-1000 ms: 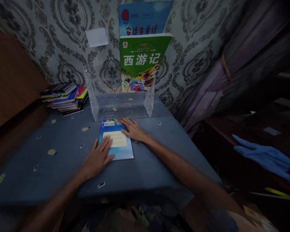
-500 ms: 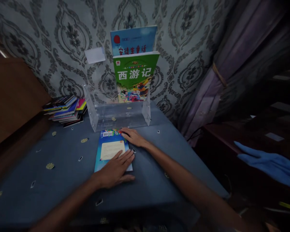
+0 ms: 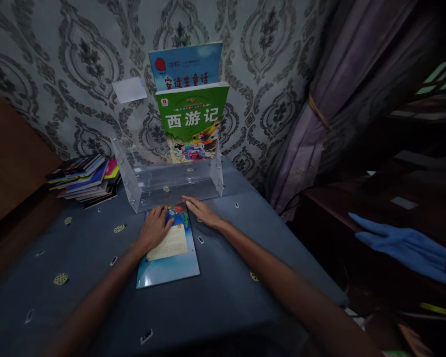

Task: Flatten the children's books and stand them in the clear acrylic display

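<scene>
A thin blue book (image 3: 171, 258) lies flat on the dark blue tablecloth (image 3: 78, 277), back cover up, its far edge close to a clear acrylic stand (image 3: 171, 181). My left hand (image 3: 154, 230) rests on the book's far left corner with the fingers curled over its top edge. My right hand (image 3: 202, 212) lies flat with fingers stretched out at the book's far right corner. In the stand lean a green book (image 3: 191, 116) and, behind it, a light blue book (image 3: 188, 64).
A pile of several coloured books (image 3: 83, 179) sits at the back left by a brown board (image 3: 11, 158). A patterned wall stands behind the stand. A purple curtain (image 3: 319, 99) hangs at right. A blue-gloved hand of another person (image 3: 405, 245) reaches in at the right edge.
My left hand moved from the book's near right part up to its far left corner. The right hand stayed at the far right corner. The view shifted right.
</scene>
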The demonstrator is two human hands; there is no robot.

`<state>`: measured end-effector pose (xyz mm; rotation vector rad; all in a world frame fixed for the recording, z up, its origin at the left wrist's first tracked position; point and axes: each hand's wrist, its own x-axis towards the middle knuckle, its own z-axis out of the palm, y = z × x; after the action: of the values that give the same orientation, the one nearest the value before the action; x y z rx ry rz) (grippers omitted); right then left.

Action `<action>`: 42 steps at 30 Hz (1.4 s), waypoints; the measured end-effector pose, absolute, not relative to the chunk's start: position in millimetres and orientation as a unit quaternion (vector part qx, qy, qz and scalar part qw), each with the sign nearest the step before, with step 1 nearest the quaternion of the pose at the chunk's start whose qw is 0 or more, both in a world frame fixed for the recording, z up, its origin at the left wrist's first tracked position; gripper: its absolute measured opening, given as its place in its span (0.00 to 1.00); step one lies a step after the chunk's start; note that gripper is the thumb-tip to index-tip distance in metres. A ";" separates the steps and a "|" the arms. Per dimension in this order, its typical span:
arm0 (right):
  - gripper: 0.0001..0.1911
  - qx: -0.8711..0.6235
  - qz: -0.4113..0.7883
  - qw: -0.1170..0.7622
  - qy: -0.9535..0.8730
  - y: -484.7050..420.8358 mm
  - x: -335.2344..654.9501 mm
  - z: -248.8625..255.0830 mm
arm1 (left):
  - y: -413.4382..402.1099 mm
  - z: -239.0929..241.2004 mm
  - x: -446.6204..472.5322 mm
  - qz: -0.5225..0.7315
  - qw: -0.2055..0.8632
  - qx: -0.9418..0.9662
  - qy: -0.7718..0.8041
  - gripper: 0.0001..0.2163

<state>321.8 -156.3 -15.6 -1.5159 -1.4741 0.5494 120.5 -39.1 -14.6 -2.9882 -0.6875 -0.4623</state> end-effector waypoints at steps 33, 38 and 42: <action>0.26 -0.674 0.054 0.242 -0.696 -164.2 297.6 -18.7 | -168.2 -7.2 81.1 -0.022 -0.063 -0.997 0.038 0.31; 0.29 -0.683 0.053 0.222 -0.694 -177.8 283.9 -13.0 | -175.9 -6.0 73.6 -0.017 -0.068 -0.997 0.043 0.31; 0.32 -0.688 0.069 0.213 -0.690 -200.6 272.6 -11.2 | -192.8 -5.2 62.5 -0.012 -0.091 -0.995 0.044 0.31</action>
<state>272.6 -200.6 -11.2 -1.9092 -1.9155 0.1925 62.5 -192.8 -5.2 -3.3200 0.1459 -0.0395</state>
